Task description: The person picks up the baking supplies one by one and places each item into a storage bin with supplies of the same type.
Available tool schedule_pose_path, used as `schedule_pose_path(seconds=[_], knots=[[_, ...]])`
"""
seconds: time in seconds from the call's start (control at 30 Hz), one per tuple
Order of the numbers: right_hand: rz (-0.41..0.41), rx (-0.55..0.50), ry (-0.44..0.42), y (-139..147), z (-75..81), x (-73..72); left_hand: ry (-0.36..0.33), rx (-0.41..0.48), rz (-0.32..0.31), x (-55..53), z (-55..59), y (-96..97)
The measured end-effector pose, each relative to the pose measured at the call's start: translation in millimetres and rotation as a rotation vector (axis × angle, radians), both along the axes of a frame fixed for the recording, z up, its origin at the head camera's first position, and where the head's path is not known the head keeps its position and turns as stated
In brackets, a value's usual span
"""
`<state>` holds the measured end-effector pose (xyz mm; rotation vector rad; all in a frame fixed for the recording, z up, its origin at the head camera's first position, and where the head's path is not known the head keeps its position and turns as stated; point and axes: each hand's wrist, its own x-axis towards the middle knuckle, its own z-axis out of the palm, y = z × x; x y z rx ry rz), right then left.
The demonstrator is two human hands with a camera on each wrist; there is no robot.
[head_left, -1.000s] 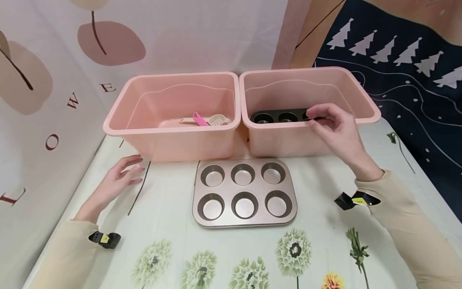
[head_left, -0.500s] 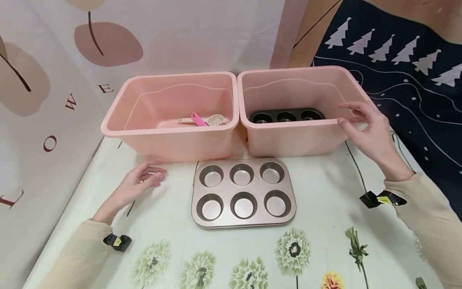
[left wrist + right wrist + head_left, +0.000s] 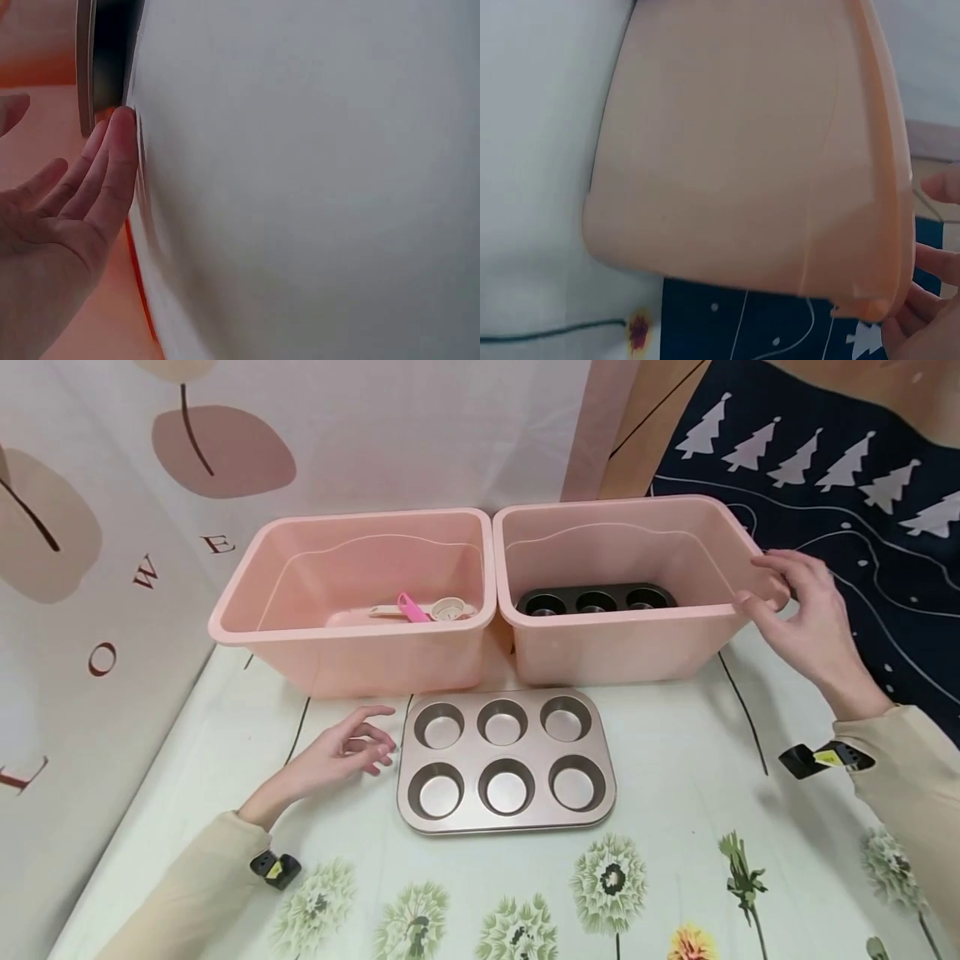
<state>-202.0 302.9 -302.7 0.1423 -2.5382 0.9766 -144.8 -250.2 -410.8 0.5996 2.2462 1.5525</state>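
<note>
My left hand [image 3: 345,752] is just left of a metallic six-cup muffin tin [image 3: 540,758], fingers loosely bent with nothing between them. In the left wrist view, the fingertips of that hand [image 3: 67,217] come right up to the end of the muffin tin [image 3: 85,71]. My right hand [image 3: 810,622] lies over the front right corner of the right pink bin [image 3: 637,652], thumb and fingers spread at its rim. The right wrist view has this hand [image 3: 930,307] beside the corner of the bin [image 3: 742,150]. A dark muffin pan [image 3: 596,597] lies inside that bin, partly hidden by its front wall.
Against the right bin stands another pink bin [image 3: 375,660], holding a pink-handled utensil [image 3: 411,607] and a cream-coloured measuring scoop [image 3: 448,608]. A flower-printed cloth [image 3: 465,877] covers the table, with a printed backdrop [image 3: 405,435] behind the bins.
My left hand has moved right and nearer me, from beside the left bin to the muffin tin. The right hand has left the dark pan and shifted right to the bin's corner.
</note>
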Motion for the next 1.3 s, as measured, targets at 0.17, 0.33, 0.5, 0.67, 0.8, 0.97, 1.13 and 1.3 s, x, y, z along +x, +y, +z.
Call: schedule_pose_path(seconds=[0.17,0.33,0.5,0.67,0.8,0.97,1.13,1.3], knots=[[-0.004,0.003,-0.041,10,0.2,-10.4,-0.087,0.058,-0.020,3.2,-3.6,12.6],[0.007,-0.006,-0.139,17,-1.7,-17.0,-0.110,0.040,-0.001,3.3,-8.7,20.9],[0.052,-0.037,-0.215,22,-5.6,-20.0,-0.134,0.020,-0.016,2.4,-9.8,23.2],[0.100,-0.085,-0.258,24,-8.3,-21.8,-0.293,0.161,-0.124,0.1,-12.9,19.1],[0.126,-0.097,-0.315,24,-8.1,-23.2,-0.380,0.276,-0.214,-2.8,-18.2,15.1],[0.146,-0.099,-0.359,25,-6.3,-23.5,-0.432,0.341,-0.247,-6.5,-21.7,16.8],[0.148,-0.111,-0.372,26,-6.2,-22.6,-0.458,0.364,-0.202,-7.9,-21.9,24.4],[0.134,-0.104,-0.369,25,-7.4,-21.8,-0.461,0.444,-0.110,-5.8,-21.3,34.7]])
